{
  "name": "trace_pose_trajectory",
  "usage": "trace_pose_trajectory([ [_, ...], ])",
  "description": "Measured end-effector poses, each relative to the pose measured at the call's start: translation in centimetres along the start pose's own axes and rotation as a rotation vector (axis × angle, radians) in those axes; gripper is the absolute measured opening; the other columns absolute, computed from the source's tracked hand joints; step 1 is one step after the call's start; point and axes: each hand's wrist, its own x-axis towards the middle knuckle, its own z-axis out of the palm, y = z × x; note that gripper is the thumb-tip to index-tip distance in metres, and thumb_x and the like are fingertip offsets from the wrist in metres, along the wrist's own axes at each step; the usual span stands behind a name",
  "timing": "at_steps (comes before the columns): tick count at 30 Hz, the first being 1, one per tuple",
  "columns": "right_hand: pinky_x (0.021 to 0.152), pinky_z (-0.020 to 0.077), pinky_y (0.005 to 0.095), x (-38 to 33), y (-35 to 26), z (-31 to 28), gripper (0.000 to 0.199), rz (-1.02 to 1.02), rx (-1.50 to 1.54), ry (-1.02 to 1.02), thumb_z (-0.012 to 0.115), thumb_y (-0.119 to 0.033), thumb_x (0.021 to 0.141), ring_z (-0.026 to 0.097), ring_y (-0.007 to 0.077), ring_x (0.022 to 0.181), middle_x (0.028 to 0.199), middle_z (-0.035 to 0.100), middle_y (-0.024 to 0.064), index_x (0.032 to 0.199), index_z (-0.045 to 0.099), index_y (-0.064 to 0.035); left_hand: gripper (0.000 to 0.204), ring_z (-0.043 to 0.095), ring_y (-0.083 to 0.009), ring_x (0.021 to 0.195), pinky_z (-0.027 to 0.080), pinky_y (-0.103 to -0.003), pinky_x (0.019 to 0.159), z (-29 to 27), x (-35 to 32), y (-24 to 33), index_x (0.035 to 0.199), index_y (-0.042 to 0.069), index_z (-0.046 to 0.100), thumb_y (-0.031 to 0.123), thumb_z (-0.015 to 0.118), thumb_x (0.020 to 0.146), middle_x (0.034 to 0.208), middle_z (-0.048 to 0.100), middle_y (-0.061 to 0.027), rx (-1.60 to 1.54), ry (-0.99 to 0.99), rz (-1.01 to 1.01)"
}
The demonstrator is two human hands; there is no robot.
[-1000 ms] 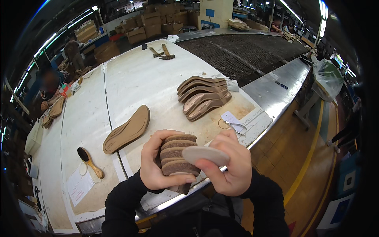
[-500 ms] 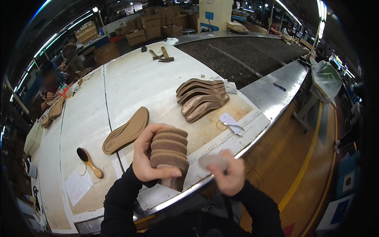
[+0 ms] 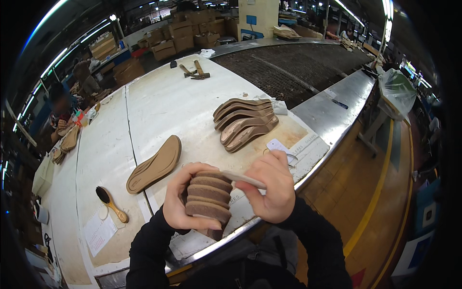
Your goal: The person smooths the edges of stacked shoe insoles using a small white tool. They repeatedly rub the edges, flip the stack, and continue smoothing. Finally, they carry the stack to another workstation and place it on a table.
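Note:
My left hand (image 3: 179, 200) is wrapped round a stack of brown shoe soles (image 3: 209, 196), their rounded ends facing up toward me. Pinched in my right hand (image 3: 273, 189) is a thin, pale, flat disc (image 3: 244, 179), seen nearly edge-on; its inner edge meets the top of the stack or lies just above it. A single tan sole (image 3: 155, 164) lies on the table beyond my left hand. Farther right, several more soles (image 3: 244, 122) stand on edge in a nested row. Behind my right hand are a white tag (image 3: 276, 144) and partly hidden metal pliers (image 3: 292, 158).
A wooden-handled brush (image 3: 112, 204) lies at the left beside a printed sheet (image 3: 100, 232). Hammers (image 3: 196, 72) rest at the table's far end. A dark conveyor belt (image 3: 293, 67) runs behind the soles. At the far left, another person (image 3: 61, 108) sits by the table.
My right hand has moved left and up, bringing the disc from beside the stack to its top edge. My left hand still grips the soles.

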Motion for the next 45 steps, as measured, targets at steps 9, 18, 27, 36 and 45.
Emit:
trace_pose_trajectory([
  [9,0.071,0.0345,0.0373,3.2,-1.0,-3.1,0.016,-0.031,0.042,-0.114,0.073,-0.013,0.077,0.051,0.0219,0.066,0.065,0.05,0.0033,0.079,0.058,-0.0067,0.08,0.061,-0.0121,0.093,0.048,-0.027,0.081,1.3,0.2,1.0,0.118,0.001,0.055,0.025,0.095,0.053,0.101,0.063,-0.0053,0.051,-0.162,-0.056],
  [18,0.075,0.035,0.0387,3.9,-2.3,-4.8,0.018,-0.101,-0.134,-0.379,0.075,-0.013,0.073,0.049,0.0233,0.066,0.066,0.049,0.0031,0.079,0.059,-0.0084,0.081,0.062,-0.0188,0.093,0.047,-0.03,0.082,2.0,0.6,1.0,0.12,0.0,0.057,0.026,0.094,0.053,0.103,0.062,-0.0086,0.165,-0.17,0.074],
  [27,0.074,0.0344,0.0372,2.6,-1.7,-6.4,0.02,-0.09,-0.175,-0.35,0.072,-0.016,0.077,0.049,0.0213,0.065,0.064,0.048,0.0026,0.079,0.054,-0.0091,0.081,0.061,-0.0172,0.094,0.046,-0.029,0.084,1.8,0.4,1.3,0.12,0.0,0.056,0.026,0.093,0.053,0.105,0.061,-0.0091,0.134,-0.101,0.015],
  [36,0.074,0.0345,0.0363,3.4,-1.4,-4.0,0.019,-0.088,-0.096,-0.311,0.07,-0.018,0.08,0.049,0.0229,0.063,0.065,0.049,0.0044,0.076,0.054,-0.0077,0.081,0.061,-0.0176,0.094,0.046,-0.03,0.084,1.5,0.2,0.5,0.12,0.0,0.055,0.025,0.093,0.053,0.104,0.061,-0.0089,0.121,-0.113,0.064],
  [45,0.071,0.0347,0.0365,-2.6,0.0,-5.0,0.012,0.168,-0.095,-0.404,0.07,-0.011,0.081,0.05,0.0256,0.062,0.066,0.051,0.0057,0.082,0.059,-0.0058,0.09,0.06,-0.0145,0.098,0.046,-0.029,0.087,0.9,0.4,1.2,0.127,0.0,0.049,0.026,0.094,0.053,0.108,0.06,-0.0078,0.068,-0.094,0.001],
])
